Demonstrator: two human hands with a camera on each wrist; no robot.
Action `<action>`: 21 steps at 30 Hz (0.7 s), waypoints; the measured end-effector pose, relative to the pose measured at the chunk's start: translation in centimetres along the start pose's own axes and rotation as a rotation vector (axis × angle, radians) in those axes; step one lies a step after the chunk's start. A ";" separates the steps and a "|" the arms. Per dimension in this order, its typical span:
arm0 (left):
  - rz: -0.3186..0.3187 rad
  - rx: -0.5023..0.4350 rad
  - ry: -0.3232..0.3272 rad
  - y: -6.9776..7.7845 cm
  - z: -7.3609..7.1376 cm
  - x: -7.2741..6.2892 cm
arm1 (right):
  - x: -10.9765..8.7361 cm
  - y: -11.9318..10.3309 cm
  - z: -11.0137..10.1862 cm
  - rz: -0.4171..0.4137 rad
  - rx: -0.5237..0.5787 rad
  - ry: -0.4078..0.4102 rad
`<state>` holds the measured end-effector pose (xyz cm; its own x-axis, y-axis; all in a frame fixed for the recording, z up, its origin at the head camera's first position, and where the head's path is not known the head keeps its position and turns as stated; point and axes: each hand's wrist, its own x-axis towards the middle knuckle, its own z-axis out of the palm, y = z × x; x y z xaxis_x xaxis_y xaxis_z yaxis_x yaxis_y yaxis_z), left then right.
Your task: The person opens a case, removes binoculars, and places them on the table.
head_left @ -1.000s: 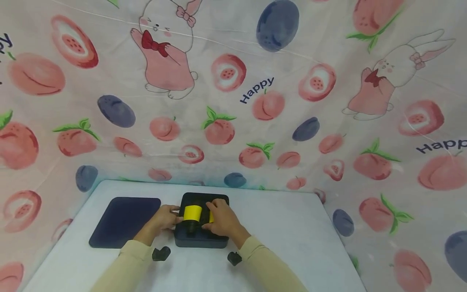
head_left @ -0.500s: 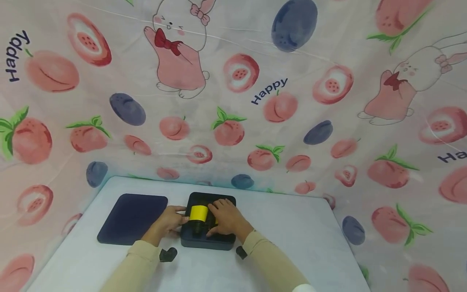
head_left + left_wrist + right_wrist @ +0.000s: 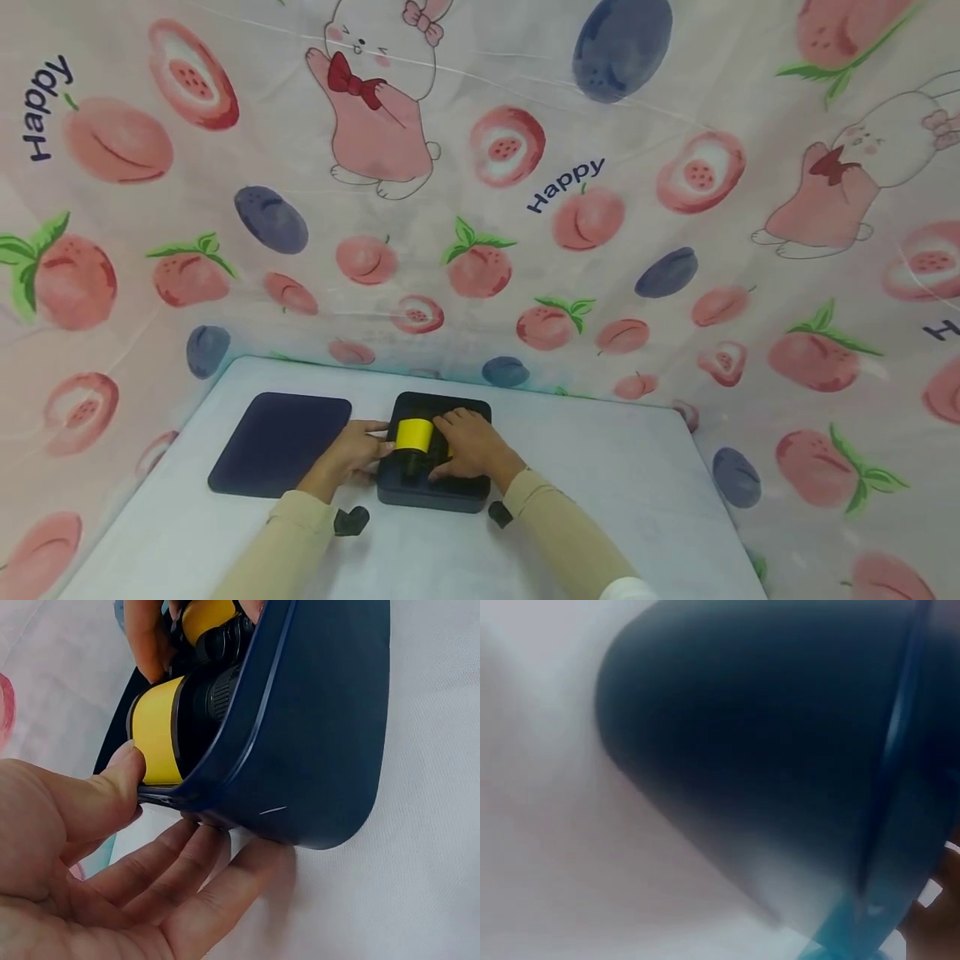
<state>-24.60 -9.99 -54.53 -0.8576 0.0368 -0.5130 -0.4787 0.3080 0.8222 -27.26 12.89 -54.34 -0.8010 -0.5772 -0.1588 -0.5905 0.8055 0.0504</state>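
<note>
Binoculars (image 3: 414, 434) in box (image 3: 432, 497), lid (image 3: 281, 446) left

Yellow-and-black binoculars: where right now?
Head view: the binoculars lie inside the open dark box, right of the flat dark panel, with the right hand over their right side and the left hand at the box's left rim.

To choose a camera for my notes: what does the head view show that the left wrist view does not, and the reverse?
Only the head view: the dark panel beside the box, both sleeves and the printed rabbits.

Only the left wrist view: a pale mark on the box's outer wall and the ribbed ring on the binoculars.

Both: the box, the binoculars inside it, the left hand at its edge and at least part of the right hand.
</note>
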 end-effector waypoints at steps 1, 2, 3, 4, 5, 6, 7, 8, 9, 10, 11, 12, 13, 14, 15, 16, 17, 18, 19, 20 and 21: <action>0.002 -0.004 0.001 0.0 0.0 0.0 | 0.0 0.0 -0.1 0.003 0.004 -0.001; 0.002 -0.011 0.003 0.1 0.0 0.0 | 0.1 -0.1 -0.2 0.005 0.006 -0.002; 0.004 -0.010 0.002 0.1 0.0 -0.1 | 0.1 -0.1 -0.2 0.007 0.009 -0.005; 0.002 -0.015 0.004 0.2 0.0 -0.1 | 0.2 -0.1 -0.3 0.008 0.011 -0.009; 0.000 -0.022 0.005 0.3 0.0 -0.1 | 0.2 -0.1 -0.4 0.007 0.012 -0.012; -0.004 -0.028 0.008 0.3 0.0 -0.1 | 0.3 -0.2 -0.4 0.006 0.013 -0.016; -0.007 -0.033 0.010 0.3 0.1 -0.1 | 0.3 -0.2 -0.5 0.003 0.012 -0.018; -0.010 -0.037 0.011 0.4 0.1 -0.1 | 0.4 -0.2 -0.5 0.001 0.009 -0.021; -0.012 -0.039 0.011 0.4 0.1 -0.2 | 0.5 -0.2 -0.5 -0.001 0.005 -0.021; -0.018 -0.047 0.014 0.4 0.1 -0.1 | 0.5 -0.2 -0.4 -0.003 -0.001 -0.022; -0.021 -0.053 0.017 0.4 0.1 -0.2 | 0.5 -0.2 -0.3 -0.004 -0.007 -0.022; -0.020 -0.053 0.017 0.4 0.1 -0.2 | 0.6 -0.2 -0.3 -0.005 -0.011 -0.020; -0.022 -0.054 0.019 0.3 0.1 -0.3 | 0.6 -0.2 -0.2 -0.007 -0.016 -0.020; -0.021 -0.051 0.020 0.3 0.1 -0.3 | 0.7 -0.2 -0.2 -0.009 -0.021 -0.019; -0.022 -0.051 0.024 0.3 0.1 -0.3 | 0.7 -0.2 -0.1 -0.011 -0.024 -0.018; -0.023 -0.051 0.028 0.2 0.1 -0.3 | 0.7 -0.2 -0.1 -0.014 -0.025 -0.016; -0.024 -0.050 0.030 0.2 0.1 -0.4 | 0.8 -0.3 -0.1 -0.017 -0.024 -0.016; -0.024 -0.048 0.030 0.2 0.1 -0.4 | 0.8 -0.3 -0.2 -0.020 -0.024 -0.015; -0.026 -0.050 0.032 0.2 0.1 -0.4 | 0.8 -0.4 -0.2 -0.024 -0.025 -0.017; -0.025 -0.051 0.031 0.1 0.1 -0.4 | 0.7 -0.5 -0.2 -0.027 -0.028 -0.018; -0.025 -0.052 0.029 0.1 0.0 -0.4 | 0.7 -0.5 -0.3 -0.029 -0.029 -0.019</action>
<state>-24.29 -9.94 -54.20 -0.8501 0.0017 -0.5266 -0.5083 0.2582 0.8215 -27.52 12.00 -54.15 -0.7814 -0.5977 -0.1795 -0.6166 0.7838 0.0743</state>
